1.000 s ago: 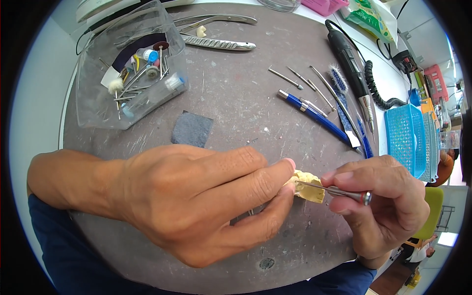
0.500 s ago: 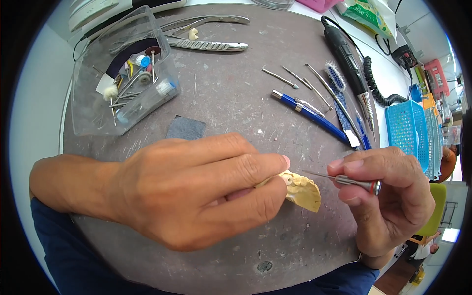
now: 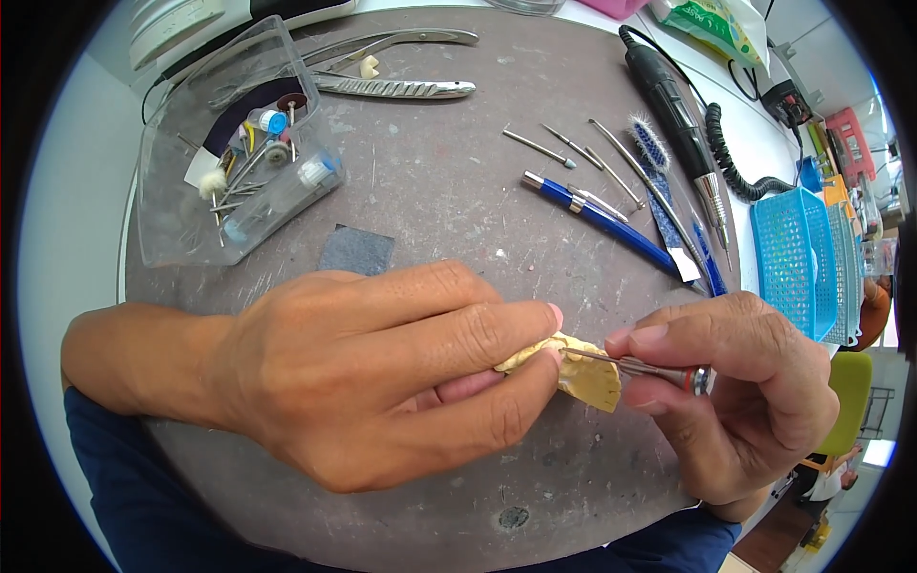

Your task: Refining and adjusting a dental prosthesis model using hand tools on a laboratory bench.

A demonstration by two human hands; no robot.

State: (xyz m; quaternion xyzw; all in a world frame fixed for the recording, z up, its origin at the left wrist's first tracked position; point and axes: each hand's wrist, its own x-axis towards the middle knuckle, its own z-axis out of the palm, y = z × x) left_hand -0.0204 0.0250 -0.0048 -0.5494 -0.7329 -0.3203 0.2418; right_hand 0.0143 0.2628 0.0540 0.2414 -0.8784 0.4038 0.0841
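Note:
My left hand [image 3: 382,368] is closed on a yellow plaster dental model [image 3: 590,382], its thumb and fingers near the teeth; much of the model is hidden beneath the hand. Between thumb and fingertips, my right hand [image 3: 745,382] pinches a small screwdriver [image 3: 659,371] with a silver handle, a red ring and a thin shaft. The shaft points left across the model, and its tip reaches a tooth beside my left fingertips. A dark square of sheet [image 3: 356,250] lies just beyond my left hand.
At the far left stands a clear plastic box [image 3: 181,253] of burs and polishing bits. Pliers [image 3: 392,88] lie behind it with a small tooth-coloured piece [image 3: 369,67]. On the right are a blue mechanical pencil [image 3: 602,229], several burs, a brush [image 3: 650,148], a black handpiece [image 3: 669,105] and blue baskets [image 3: 793,253].
My right hand has moved left with the screwdriver, bringing its tip from beside the model onto it at a tooth. My left hand keeps its hold nearly unmoved.

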